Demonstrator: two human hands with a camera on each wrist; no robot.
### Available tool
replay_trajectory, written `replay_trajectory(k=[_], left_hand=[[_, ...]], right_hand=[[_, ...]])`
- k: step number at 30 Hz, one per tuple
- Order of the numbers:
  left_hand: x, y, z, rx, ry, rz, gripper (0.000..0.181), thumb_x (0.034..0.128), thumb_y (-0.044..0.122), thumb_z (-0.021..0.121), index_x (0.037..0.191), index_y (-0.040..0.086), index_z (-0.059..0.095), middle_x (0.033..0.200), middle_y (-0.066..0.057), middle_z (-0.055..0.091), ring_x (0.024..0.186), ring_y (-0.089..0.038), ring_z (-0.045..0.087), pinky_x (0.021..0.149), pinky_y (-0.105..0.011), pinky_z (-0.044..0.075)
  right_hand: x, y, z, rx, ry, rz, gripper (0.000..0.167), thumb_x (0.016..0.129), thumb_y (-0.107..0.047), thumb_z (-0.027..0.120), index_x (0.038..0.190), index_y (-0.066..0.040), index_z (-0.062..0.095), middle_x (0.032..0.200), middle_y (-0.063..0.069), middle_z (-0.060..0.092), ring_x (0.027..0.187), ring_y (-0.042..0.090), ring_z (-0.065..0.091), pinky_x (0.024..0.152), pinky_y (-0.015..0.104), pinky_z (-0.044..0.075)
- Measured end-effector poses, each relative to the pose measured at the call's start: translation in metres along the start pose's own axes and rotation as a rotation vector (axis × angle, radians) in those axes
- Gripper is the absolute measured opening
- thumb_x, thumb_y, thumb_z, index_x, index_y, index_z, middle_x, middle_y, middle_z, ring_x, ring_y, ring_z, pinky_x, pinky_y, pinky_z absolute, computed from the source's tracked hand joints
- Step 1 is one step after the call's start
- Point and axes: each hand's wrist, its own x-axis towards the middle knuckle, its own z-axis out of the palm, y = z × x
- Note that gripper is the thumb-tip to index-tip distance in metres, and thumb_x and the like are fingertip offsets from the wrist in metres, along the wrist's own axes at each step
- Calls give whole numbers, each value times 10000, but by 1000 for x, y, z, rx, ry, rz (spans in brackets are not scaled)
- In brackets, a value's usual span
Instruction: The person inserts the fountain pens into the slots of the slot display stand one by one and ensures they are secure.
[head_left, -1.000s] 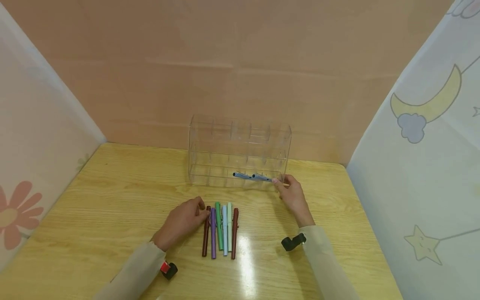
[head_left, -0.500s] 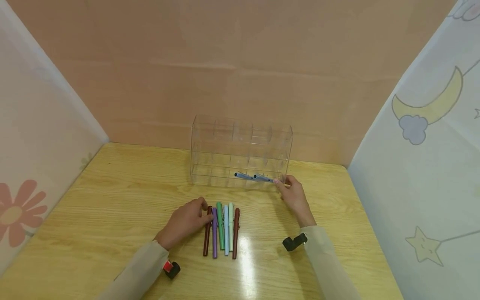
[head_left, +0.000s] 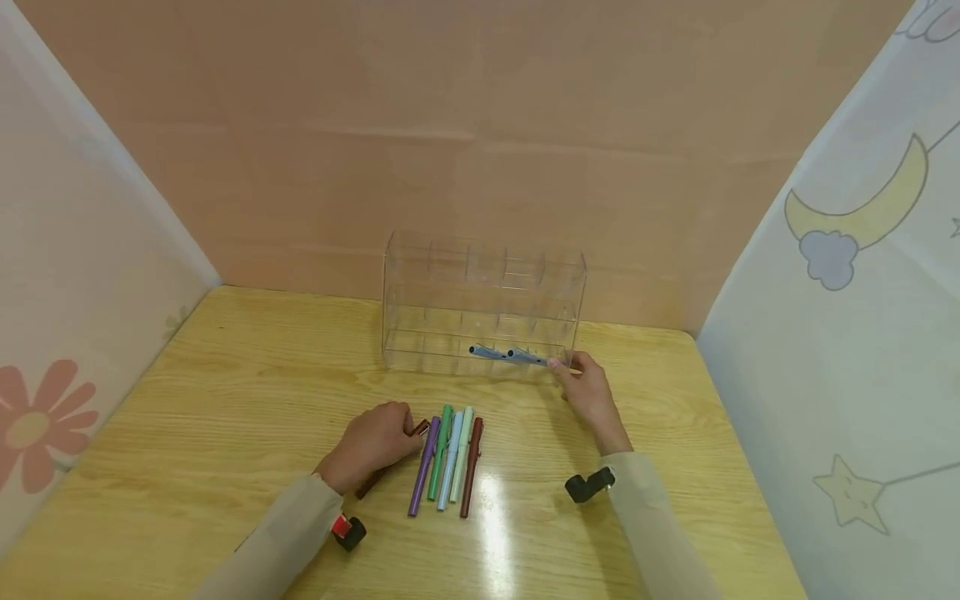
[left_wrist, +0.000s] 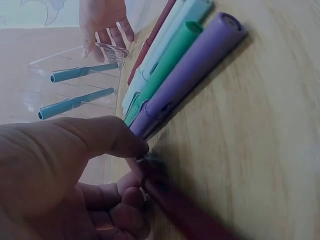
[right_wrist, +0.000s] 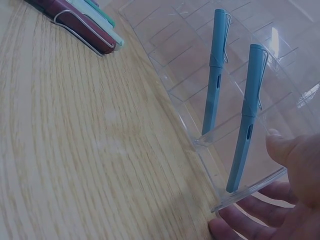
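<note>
The left hand point(head_left: 372, 446) pinches a dark red pen point(left_wrist: 175, 205) between thumb and fingers, the pen slanting low over the table. Right beside it lies a purple pen point(head_left: 424, 468), then green point(head_left: 441, 454), light blue point(head_left: 450, 462), pale green point(head_left: 462, 457) and another dark red pen point(head_left: 472, 468), side by side. At the right end of a clear stand point(head_left: 483, 317), the right hand point(head_left: 591, 400) grips its lower corner, thumb in front and fingers behind. Two blue pens point(right_wrist: 215, 70) point(right_wrist: 251, 95) lean in the stand's lowest tier.
The wooden table point(head_left: 262, 375) meets an orange-brown backdrop point(head_left: 480, 125) behind the stand. Patterned side panels point(head_left: 840, 350) stand at left and right. Dark wrist devices point(head_left: 589, 484) sit at both cuffs.
The left hand has taken hold of the leftmost dark red pen and tilted it away from the row. The other loose pens have shifted to a slant. The right hand has stayed at the stand.
</note>
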Motion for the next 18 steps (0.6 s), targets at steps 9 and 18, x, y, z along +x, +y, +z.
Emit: replay_trajectory(k=[9,18], left_hand=[[-3,-5,-17,-120,-9,1,160,923,170,747,846,85,635,787,-27,634,674,-166,530,594,-282,409],[2,-3,-40,-338,34,96,192,1010,205,748,1103,66,653,1030,-100,729,774,-172,600,650,-296,497]], right_hand=[[0,-1,1,-3,-1,-8,658,1094,-475,579,1564,-33,449,1533,220,551,1386,398,590,986,444,596],[-1,-2,0,1,-5,-6,682,1087,-494,581,1564,-27,443,1546,221,546,1395,389,583,970,437,595]])
